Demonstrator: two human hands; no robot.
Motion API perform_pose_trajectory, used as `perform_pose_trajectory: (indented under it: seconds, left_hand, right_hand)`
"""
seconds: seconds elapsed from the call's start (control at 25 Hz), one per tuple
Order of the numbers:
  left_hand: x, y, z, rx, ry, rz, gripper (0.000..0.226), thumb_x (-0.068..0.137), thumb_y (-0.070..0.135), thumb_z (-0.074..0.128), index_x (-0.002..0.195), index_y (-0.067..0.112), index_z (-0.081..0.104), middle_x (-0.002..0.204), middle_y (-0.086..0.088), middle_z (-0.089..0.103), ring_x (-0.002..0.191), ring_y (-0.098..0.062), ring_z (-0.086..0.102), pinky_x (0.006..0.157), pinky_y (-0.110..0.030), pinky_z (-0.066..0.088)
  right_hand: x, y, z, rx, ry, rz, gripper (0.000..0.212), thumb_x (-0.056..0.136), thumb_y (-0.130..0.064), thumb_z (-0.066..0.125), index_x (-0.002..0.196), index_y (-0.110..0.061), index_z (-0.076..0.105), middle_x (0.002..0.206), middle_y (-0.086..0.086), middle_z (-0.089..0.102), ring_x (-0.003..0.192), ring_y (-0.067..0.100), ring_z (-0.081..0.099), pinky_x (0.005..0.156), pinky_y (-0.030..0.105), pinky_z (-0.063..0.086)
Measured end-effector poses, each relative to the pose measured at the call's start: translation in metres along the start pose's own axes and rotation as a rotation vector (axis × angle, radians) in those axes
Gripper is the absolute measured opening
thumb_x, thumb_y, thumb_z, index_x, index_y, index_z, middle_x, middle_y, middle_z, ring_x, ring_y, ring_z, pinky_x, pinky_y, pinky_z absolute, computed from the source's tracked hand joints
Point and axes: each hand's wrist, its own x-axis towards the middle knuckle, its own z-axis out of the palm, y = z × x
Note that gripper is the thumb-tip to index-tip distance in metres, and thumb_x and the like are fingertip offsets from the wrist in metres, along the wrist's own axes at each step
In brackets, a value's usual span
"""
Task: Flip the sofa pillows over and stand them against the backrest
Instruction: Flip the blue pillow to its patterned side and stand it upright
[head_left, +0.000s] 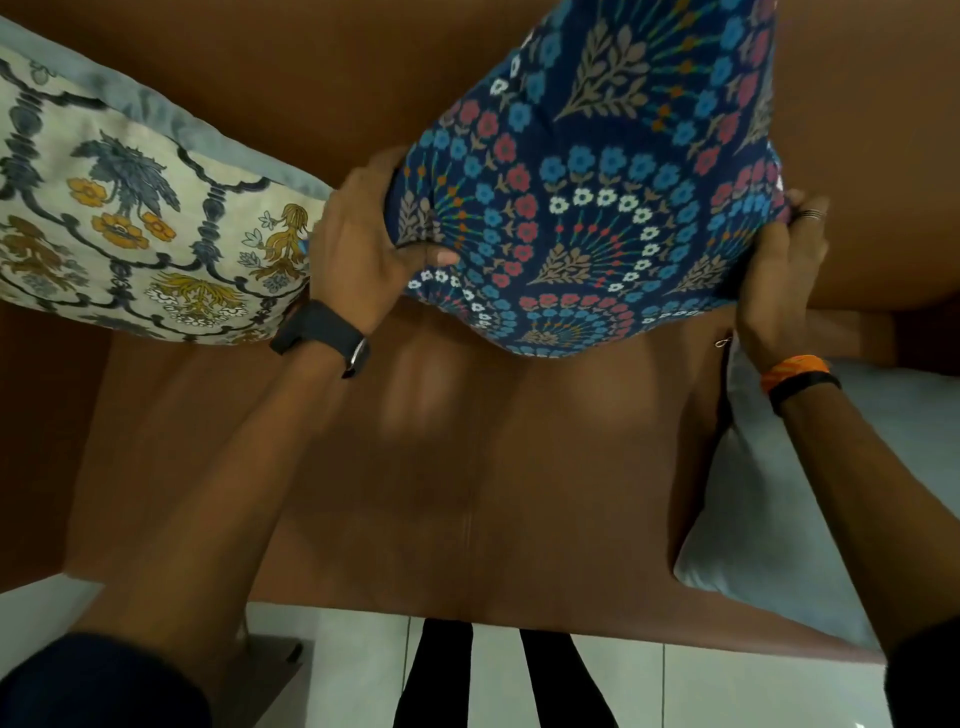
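Cushions flanked the work: a cream floral pillow (130, 208) leaned on the brown backrest (337, 78) at left, a pale grey pillow (810, 499) lay at right. The navy floral pillow (597, 182) was held above the seat (467, 467) before the backrest, its lower corners clamped by the left hand (363, 244) and right hand (784, 260).

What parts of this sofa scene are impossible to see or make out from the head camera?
- Blue floral pillow: its top is cut off by the picture's upper edge, and its back face is turned away.
- Cream patterned pillow: its left part runs past the left edge.
- Pale grey pillow: partly covered by the right forearm.
- Left hand and right hand: most fingers are hidden behind the blue pillow.
- Sofa seat: surface blurred.
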Motion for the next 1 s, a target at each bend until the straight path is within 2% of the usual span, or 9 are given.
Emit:
perform_pose_trajectory:
  seconds: [0.08,0.16,0.28,0.4,0.52,0.68,0.76,0.84,1.0]
  left_hand:
    - [0.009,-0.004,-0.008,0.080,-0.102,-0.028,0.102,0.069,0.051,0.087,0.153,0.019,0.039,0.146,-0.015,0.055,0.135,-0.035,0.052,0.105,-0.055,0.049]
    - [0.007,-0.010,-0.009,0.128,-0.199,-0.087,0.104,0.073,0.038,0.089,0.157,0.015,0.032,0.153,-0.017,0.048,0.142,-0.037,0.044,0.113,-0.056,0.041]
    - [-0.006,-0.010,-0.009,0.127,-0.129,-0.123,0.109,0.072,0.029,0.091,0.160,0.015,0.027,0.157,-0.017,0.040,0.146,-0.036,0.036,0.119,-0.054,0.036]
    - [-0.014,-0.010,-0.010,0.129,-0.084,-0.089,0.118,0.067,0.028,0.094,0.161,0.015,0.024,0.156,-0.018,0.037,0.147,-0.035,0.034,0.119,-0.053,0.037]
    - [-0.021,-0.007,-0.007,0.167,-0.051,-0.047,0.120,0.066,0.036,0.094,0.161,0.014,0.024,0.158,-0.019,0.034,0.150,-0.036,0.030,0.122,-0.057,0.034]
    - [-0.037,0.007,0.002,0.251,0.083,0.118,0.108,0.076,0.060,0.080,0.157,0.008,0.031,0.161,-0.021,0.034,0.155,-0.042,0.021,0.126,-0.060,0.023]
    - [-0.045,0.015,0.010,0.264,0.132,0.223,0.100,0.084,0.063,0.072,0.156,0.007,0.033,0.162,-0.020,0.033,0.155,-0.043,0.019,0.125,-0.063,0.023]
    - [-0.057,0.029,0.024,0.278,0.105,0.303,0.094,0.087,0.059,0.070,0.157,0.008,0.032,0.164,-0.019,0.032,0.156,-0.044,0.017,0.125,-0.065,0.021]
    - [-0.096,0.057,0.083,0.245,-0.072,0.462,0.086,0.091,0.048,0.070,0.158,0.012,0.030,0.166,-0.017,0.030,0.158,-0.038,0.015,0.127,-0.061,0.021]
  right_hand:
    - [-0.007,0.006,0.005,-0.077,-0.107,0.046,0.025,0.097,-0.025,0.036,0.116,-0.013,0.047,0.127,0.018,0.054,0.127,0.043,0.046,0.113,0.063,0.037]
    - [-0.019,0.010,0.013,-0.150,-0.185,0.065,0.039,0.101,-0.017,0.035,0.135,-0.005,0.048,0.137,0.023,0.051,0.132,0.044,0.043,0.117,0.058,0.033]
    - [-0.034,0.003,0.016,-0.106,-0.100,-0.052,0.055,0.098,-0.016,0.040,0.152,-0.013,0.043,0.154,0.016,0.046,0.145,0.035,0.039,0.122,0.060,0.032]
    - [-0.049,-0.008,0.019,-0.154,-0.036,-0.184,0.067,0.093,-0.030,0.045,0.159,-0.025,0.035,0.166,0.006,0.036,0.155,0.026,0.030,0.126,0.065,0.025]
    - [-0.060,-0.023,0.030,-0.232,-0.026,-0.373,0.072,0.094,-0.039,0.053,0.161,-0.025,0.032,0.171,0.007,0.028,0.159,0.028,0.024,0.126,0.069,0.021]
    - [-0.070,-0.031,0.041,-0.341,-0.001,-0.586,0.071,0.095,-0.042,0.059,0.159,-0.021,0.036,0.171,0.016,0.027,0.160,0.036,0.022,0.125,0.068,0.023]
    - [-0.074,-0.030,0.044,-0.404,-0.014,-0.645,0.072,0.094,-0.044,0.061,0.159,-0.022,0.038,0.171,0.017,0.026,0.161,0.036,0.021,0.126,0.066,0.021]
    - [-0.080,-0.026,0.035,-0.465,-0.039,-0.659,0.074,0.093,-0.045,0.063,0.159,-0.023,0.038,0.171,0.016,0.025,0.161,0.036,0.021,0.125,0.067,0.021]
    - [-0.080,0.010,-0.020,-0.583,-0.167,-0.659,0.077,0.089,-0.042,0.066,0.159,-0.027,0.038,0.172,0.013,0.025,0.162,0.034,0.019,0.125,0.069,0.019]
